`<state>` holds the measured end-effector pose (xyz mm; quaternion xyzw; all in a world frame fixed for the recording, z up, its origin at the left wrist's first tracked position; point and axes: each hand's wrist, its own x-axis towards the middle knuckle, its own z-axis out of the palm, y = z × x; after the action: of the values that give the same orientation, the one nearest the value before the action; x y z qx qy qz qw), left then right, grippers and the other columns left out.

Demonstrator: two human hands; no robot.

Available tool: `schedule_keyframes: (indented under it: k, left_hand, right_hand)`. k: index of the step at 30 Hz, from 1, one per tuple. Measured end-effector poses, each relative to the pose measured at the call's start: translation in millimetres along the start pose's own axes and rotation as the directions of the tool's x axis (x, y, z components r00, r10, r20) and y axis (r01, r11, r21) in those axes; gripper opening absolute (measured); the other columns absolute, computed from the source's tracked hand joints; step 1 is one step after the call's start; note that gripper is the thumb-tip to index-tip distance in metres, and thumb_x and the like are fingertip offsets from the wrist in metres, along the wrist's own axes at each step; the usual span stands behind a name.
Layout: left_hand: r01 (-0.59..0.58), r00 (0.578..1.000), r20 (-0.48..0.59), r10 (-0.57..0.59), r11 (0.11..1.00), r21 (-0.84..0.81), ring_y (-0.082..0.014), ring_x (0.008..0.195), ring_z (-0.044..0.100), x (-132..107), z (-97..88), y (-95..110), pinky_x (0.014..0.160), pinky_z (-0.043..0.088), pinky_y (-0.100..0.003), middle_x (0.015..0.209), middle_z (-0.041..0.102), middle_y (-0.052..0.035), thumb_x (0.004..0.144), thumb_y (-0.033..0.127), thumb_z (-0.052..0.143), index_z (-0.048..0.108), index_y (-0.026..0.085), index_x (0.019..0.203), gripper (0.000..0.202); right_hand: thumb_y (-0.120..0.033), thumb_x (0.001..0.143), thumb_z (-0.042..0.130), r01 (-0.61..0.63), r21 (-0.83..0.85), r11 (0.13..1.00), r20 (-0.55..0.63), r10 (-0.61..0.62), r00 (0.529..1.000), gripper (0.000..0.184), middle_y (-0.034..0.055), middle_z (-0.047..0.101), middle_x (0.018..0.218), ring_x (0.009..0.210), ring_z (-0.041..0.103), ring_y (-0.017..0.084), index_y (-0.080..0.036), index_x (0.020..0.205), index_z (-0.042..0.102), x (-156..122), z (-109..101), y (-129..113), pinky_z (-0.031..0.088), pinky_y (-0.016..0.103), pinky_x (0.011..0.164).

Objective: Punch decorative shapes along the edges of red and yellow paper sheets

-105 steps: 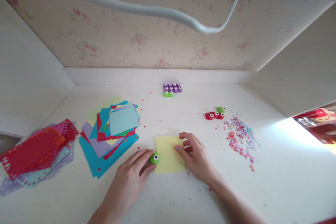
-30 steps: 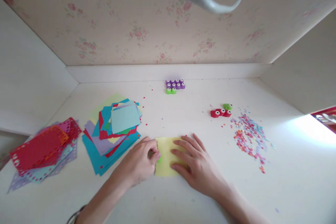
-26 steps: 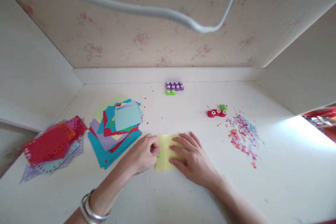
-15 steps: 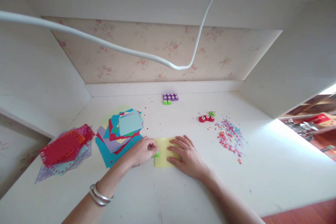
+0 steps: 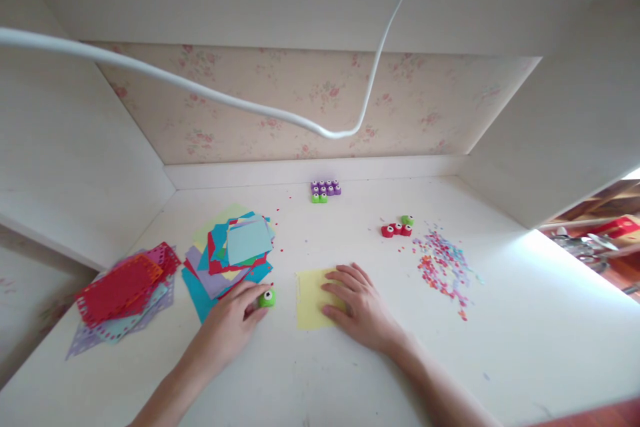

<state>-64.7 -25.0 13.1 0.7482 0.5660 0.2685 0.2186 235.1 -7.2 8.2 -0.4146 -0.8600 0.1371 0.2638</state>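
Observation:
A small green craft punch [image 5: 267, 298] is pinched between the thumb and fingers of my left hand [image 5: 234, 313], at the table's surface beside the coloured paper pile. To its right lies a pale yellow sheet of paper [image 5: 311, 307], its left edge uneven. My right hand [image 5: 357, 303] rests flat on the right part of that sheet, fingers spread, covering some of it. The punch and the yellow sheet are apart, with bare table between them.
Loose coloured paper [image 5: 249, 242] is piled at left, near punched sheets [image 5: 120, 290]. Purple and green punches [image 5: 325, 190] stand at the back, red ones [image 5: 397, 230] further right. Paper bits [image 5: 443, 263] lie scattered at right. A white cable [image 5: 225, 95] hangs across the view.
My left hand has moved left with the green punch, away from the yellow sheet's left edge. My right hand has stayed on the sheet.

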Motion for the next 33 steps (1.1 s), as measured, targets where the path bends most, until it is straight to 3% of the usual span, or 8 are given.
schedule_keyframes:
  k: [4, 9, 17, 21, 24, 26, 29, 33]
  left_hand:
    - [-0.063, 0.992, -0.11, 0.06, 0.998, -0.023, -0.0129, 0.069, 0.068, -4, 13.9, 20, 0.07, 0.059, -0.022, 0.104, 0.072, -0.002, 0.088, 0.034, 0.061, 0.067, 0.026, 0.114, 0.027]
    - [-0.17, 0.98, -0.118, 0.158, 0.98, -0.1, -0.0128, 0.07, 0.069, 0, 32.2, 57, 0.069, 0.059, -0.021, 0.098, 0.072, -0.0005, 0.091, 0.031, 0.059, 0.056, 0.029, 0.126, 0.035]
    - [-0.21, 0.974, -0.112, 0.195, 0.966, -0.148, -0.0141, 0.075, 0.071, 5, 54.8, 56, 0.071, 0.06, -0.021, 0.098, 0.073, -0.0021, 0.095, 0.033, 0.055, 0.057, 0.028, 0.122, 0.028]
    - [-0.196, 0.964, -0.198, 0.178, 0.978, -0.074, -0.0149, 0.079, 0.071, 6, 56.0, 51, 0.072, 0.061, -0.023, 0.099, 0.072, -0.0041, 0.095, 0.037, 0.053, 0.058, 0.025, 0.118, 0.026]
    - [-0.275, 0.94, -0.202, 0.274, 0.961, 0.024, -0.0181, 0.097, 0.069, 6, 53.5, 46, 0.086, 0.059, -0.028, 0.107, 0.071, -0.0048, 0.095, 0.033, 0.053, 0.064, 0.025, 0.11, 0.02]
    - [-0.372, 0.915, -0.138, 0.379, 0.925, 0.074, -0.0186, 0.1, 0.068, 5, 52.4, 45, 0.091, 0.057, -0.03, 0.106, 0.072, -0.004, 0.095, 0.027, 0.053, 0.067, 0.026, 0.104, 0.017]
    - [-0.482, 0.869, -0.053, 0.492, 0.865, 0.137, -0.0186, 0.097, 0.069, 4, 52.8, 46, 0.089, 0.058, -0.031, 0.102, 0.074, -0.0026, 0.093, 0.02, 0.053, 0.068, 0.025, 0.104, 0.019]
    - [-0.52, 0.846, -0.03, 0.532, 0.837, 0.171, -0.0181, 0.093, 0.069, 5, 54.2, 50, 0.084, 0.059, -0.032, 0.099, 0.073, -0.0025, 0.092, 0.014, 0.048, 0.067, 0.022, 0.103, 0.024]
  right_hand:
    - [-0.027, 0.094, 0.057, 0.035, 0.085, 0.996, -0.092, -0.027, 0.995, 0.029, 0.0103, 0.065, 0.122, 0.122, 0.054, 0.025, -0.021, 0.122, 0.062, 2, -3, -19, 0.039, 0.05, 0.11]
    - [-0.023, 0.097, 0.053, 0.078, 0.309, 0.948, -0.024, -0.074, 0.997, 0.03, 0.0065, 0.065, 0.123, 0.113, 0.062, 0.017, -0.024, 0.127, 0.06, 9, -11, -46, 0.051, 0.028, 0.098]
    - [-0.025, 0.097, 0.057, -0.028, 0.369, 0.929, 0.077, 0.0, 0.997, 0.02, 0.0004, 0.071, 0.105, 0.094, 0.068, 0.012, -0.028, 0.111, 0.072, 7, -21, -26, 0.054, 0.021, 0.085]
    - [-0.034, 0.095, 0.06, -0.141, 0.395, 0.908, -0.034, 0.168, 0.985, 0.018, -0.0002, 0.074, 0.097, 0.087, 0.069, 0.015, -0.027, 0.101, 0.075, 18, -46, 12, 0.057, 0.026, 0.079]
    - [-0.036, 0.096, 0.055, -0.362, 0.065, 0.93, -0.152, 0.368, 0.917, 0.023, -0.0002, 0.075, 0.095, 0.085, 0.07, 0.017, -0.026, 0.098, 0.076, 34, -80, 62, 0.056, 0.027, 0.075]
    - [-0.036, 0.097, 0.049, -0.503, -0.171, 0.847, -0.229, 0.463, 0.856, 0.03, 0.0021, 0.075, 0.099, 0.087, 0.07, 0.019, -0.025, 0.102, 0.076, 43, -104, 98, 0.054, 0.028, 0.076]
    - [-0.033, 0.095, 0.048, -0.556, -0.304, 0.774, -0.25, 0.498, 0.83, 0.033, 0.0088, 0.075, 0.099, 0.091, 0.068, 0.025, -0.018, 0.102, 0.077, 52, -126, 139, 0.05, 0.033, 0.08]
    - [-0.026, 0.091, 0.053, -0.518, -0.46, 0.721, -0.162, 0.505, 0.848, 0.027, 0.0069, 0.076, 0.094, 0.093, 0.065, 0.025, -0.021, 0.091, 0.079, 57, -126, 165, 0.045, 0.03, 0.081]
